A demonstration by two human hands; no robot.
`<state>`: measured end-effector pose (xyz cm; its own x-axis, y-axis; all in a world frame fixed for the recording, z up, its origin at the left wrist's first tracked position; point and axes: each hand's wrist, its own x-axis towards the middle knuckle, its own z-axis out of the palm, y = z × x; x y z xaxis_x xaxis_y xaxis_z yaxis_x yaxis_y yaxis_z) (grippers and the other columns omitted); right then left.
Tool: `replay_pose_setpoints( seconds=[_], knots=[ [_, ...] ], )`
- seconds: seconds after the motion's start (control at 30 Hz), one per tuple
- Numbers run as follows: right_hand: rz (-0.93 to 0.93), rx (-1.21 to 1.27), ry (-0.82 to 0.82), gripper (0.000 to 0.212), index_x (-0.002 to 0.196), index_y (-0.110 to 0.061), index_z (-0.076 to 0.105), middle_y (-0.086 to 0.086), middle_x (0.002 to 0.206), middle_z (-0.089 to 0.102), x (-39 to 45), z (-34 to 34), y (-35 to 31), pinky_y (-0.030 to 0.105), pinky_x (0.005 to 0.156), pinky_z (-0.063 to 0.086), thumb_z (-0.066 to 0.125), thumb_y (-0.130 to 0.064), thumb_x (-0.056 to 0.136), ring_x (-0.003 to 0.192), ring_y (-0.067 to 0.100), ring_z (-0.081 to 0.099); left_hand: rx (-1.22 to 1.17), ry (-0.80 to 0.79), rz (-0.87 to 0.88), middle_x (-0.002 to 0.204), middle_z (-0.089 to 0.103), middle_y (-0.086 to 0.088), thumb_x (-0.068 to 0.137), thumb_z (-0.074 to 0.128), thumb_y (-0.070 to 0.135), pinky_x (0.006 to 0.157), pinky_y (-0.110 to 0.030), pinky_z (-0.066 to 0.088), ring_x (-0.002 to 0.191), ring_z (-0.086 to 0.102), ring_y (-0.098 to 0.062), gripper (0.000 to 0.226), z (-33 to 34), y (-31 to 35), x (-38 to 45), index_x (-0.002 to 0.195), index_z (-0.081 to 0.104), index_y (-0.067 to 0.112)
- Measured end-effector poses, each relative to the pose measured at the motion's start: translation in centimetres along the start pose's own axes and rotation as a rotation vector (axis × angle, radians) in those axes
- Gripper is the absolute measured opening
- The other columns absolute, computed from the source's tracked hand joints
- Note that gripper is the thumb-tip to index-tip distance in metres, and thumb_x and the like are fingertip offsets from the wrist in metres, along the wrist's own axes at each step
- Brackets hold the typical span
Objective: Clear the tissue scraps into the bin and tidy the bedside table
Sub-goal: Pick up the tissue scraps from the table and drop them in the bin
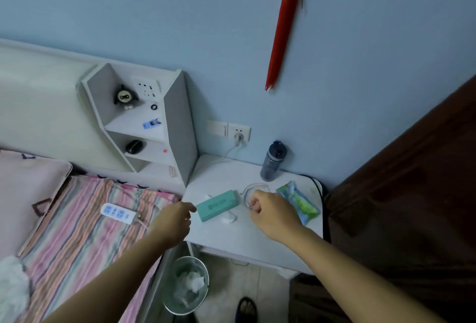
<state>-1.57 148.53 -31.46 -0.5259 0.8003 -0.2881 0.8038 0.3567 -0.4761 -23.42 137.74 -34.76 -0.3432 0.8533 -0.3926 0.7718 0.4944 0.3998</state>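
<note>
With tissue scraps [192, 281] already lying in the bin [186, 287], we are tidying the bedside table [257, 240]: right hand [270, 213] pinching the white cable [253, 188], left hand [177, 219] loose-fingered, touching the green box [219, 204], needing coiling next.

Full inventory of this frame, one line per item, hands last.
Bedside table: 1, white, right of bed.
Green box: 1, teal, table's left part.
Cable: 1, pale, looped mid-table.
Tissue pack: 1, green-blue, table's right.
Bottle: 1, dark grey, table's back.
Wall socket: 1, white, plug in it.
Bin: 1, pale green, on floor, white tissue inside.
Power strip: 1, white-blue, on bed.
Shelf unit: 1, grey-white, in headboard, small items inside.
Red roll: 1, on wall.
Left hand: at box's left end.
Right hand: fingers closed on cable.
</note>
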Motion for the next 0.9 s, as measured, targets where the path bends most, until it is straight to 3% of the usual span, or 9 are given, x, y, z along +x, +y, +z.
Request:
replay_pose_setpoints(
  seconds=[0.33, 0.53, 0.67, 0.77, 0.9],
  knots=[
    [0.114, 0.052, -0.104, 0.016, 0.100, -0.023, 0.066, 0.001, 0.104, 0.072, 7.9, 10.6, 3.2, 0.026, 0.068, 0.048, 0.061, -0.024, 0.086, 0.090, 0.023, 0.067, -0.155, 0.051, -0.088, 0.102, 0.075, -0.009, 0.081, 0.068, 0.006, 0.084, -0.034, 0.057, 0.087, 0.069, -0.023, 0.032, 8.1, -3.6, 8.2, 0.112, 0.070, 0.010],
    [0.156, 0.009, -0.142, 0.020, 0.103, -0.019, 0.072, 0.008, 0.106, 0.071, 11.5, 16.3, 5.6, 0.034, 0.079, 0.055, 0.058, -0.017, 0.089, 0.096, 0.031, 0.067, 0.067, 0.053, -0.118, 0.108, 0.073, -0.006, 0.082, 0.055, 0.002, 0.077, -0.036, 0.055, 0.092, 0.067, -0.029, 0.033, 13.1, -5.5, 11.2, 0.105, 0.072, 0.018],
    [0.146, -0.067, -0.163, 0.019, 0.100, -0.012, 0.073, 0.011, 0.104, 0.072, 13.2, 20.0, 7.5, 0.037, 0.078, 0.058, 0.058, -0.019, 0.090, 0.094, 0.033, 0.067, 0.078, 0.085, -0.106, 0.112, 0.071, -0.005, 0.082, 0.062, 0.009, 0.078, -0.038, 0.054, 0.097, 0.066, -0.029, 0.032, 15.4, -7.0, 13.2, 0.111, 0.068, 0.018],
    [0.133, -0.135, -0.151, 0.020, 0.109, -0.011, 0.069, 0.010, 0.107, 0.070, 14.3, 22.4, 8.4, 0.036, 0.078, 0.056, 0.061, -0.017, 0.092, 0.095, 0.031, 0.067, 0.044, 0.089, -0.057, 0.114, 0.068, -0.008, 0.075, 0.074, 0.014, 0.077, -0.041, 0.057, 0.102, 0.062, -0.029, 0.049, 16.7, -7.4, 14.9, 0.121, 0.057, 0.012],
    [0.013, -0.240, -0.102, 0.027, 0.118, -0.012, 0.062, 0.007, 0.112, 0.067, 15.4, 25.0, 8.6, 0.034, 0.077, 0.055, 0.061, -0.020, 0.093, 0.096, 0.025, 0.064, 0.064, 0.079, -0.055, 0.131, 0.054, -0.009, 0.071, 0.082, 0.028, 0.094, -0.044, 0.050, 0.118, 0.051, -0.031, 0.085, 18.5, -7.6, 16.8, 0.138, 0.034, 0.007]
  ],
)
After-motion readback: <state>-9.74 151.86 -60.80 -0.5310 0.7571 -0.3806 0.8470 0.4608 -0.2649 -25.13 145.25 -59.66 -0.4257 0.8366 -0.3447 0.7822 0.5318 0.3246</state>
